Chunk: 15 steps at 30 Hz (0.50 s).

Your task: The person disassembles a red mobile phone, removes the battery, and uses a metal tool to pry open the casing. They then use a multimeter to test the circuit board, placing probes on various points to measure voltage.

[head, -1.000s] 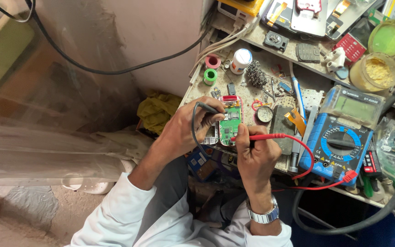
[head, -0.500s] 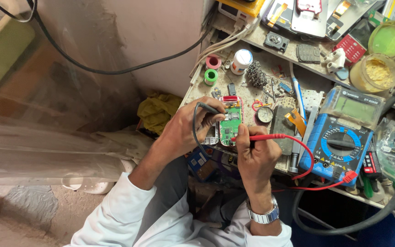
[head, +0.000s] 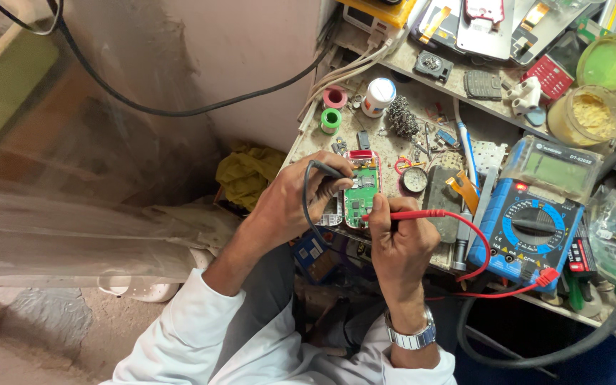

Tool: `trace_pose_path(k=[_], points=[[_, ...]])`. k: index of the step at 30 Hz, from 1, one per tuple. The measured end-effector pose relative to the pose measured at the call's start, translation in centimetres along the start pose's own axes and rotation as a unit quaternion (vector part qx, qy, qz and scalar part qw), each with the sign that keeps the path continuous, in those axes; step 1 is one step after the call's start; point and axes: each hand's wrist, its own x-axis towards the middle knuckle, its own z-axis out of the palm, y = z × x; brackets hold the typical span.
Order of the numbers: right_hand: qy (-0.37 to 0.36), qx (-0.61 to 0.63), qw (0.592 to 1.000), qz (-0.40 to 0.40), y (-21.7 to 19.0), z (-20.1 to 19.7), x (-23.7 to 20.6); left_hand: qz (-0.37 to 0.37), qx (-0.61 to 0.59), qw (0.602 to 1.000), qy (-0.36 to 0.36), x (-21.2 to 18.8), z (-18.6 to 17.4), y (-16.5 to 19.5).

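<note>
Clearly, the green circuit board [head: 361, 194] is kept between both hands, long axis pointing away from the body; the black probe [head: 326, 171] is gripped by the left hand [head: 295, 196], the red probe [head: 408, 214] by the right hand [head: 402, 246], left of the blue multimeter [head: 532, 232]

Left hand [head: 297, 199] pins black probe [head: 326, 171] on green circuit board [head: 361, 196]; right hand [head: 401, 239] presses red probe [head: 408, 214] just right of board. Blue multimeter [head: 532, 232] further right, on cluttered surface [head: 383, 146].
</note>
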Motion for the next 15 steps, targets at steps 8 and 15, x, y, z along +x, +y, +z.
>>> trace_pose_path(k=[8,15], points=[[0.013,0.015,0.999,0.042,0.2,-0.1,-0.2,0.000,0.009,1.000,-0.004,-0.1,-0.1,-0.2],[-0.023,0.156,0.985,0.076,-0.2,-1.4,0.2,-0.005,0.008,1.000,-0.001,-0.1,-0.1,-0.1]])
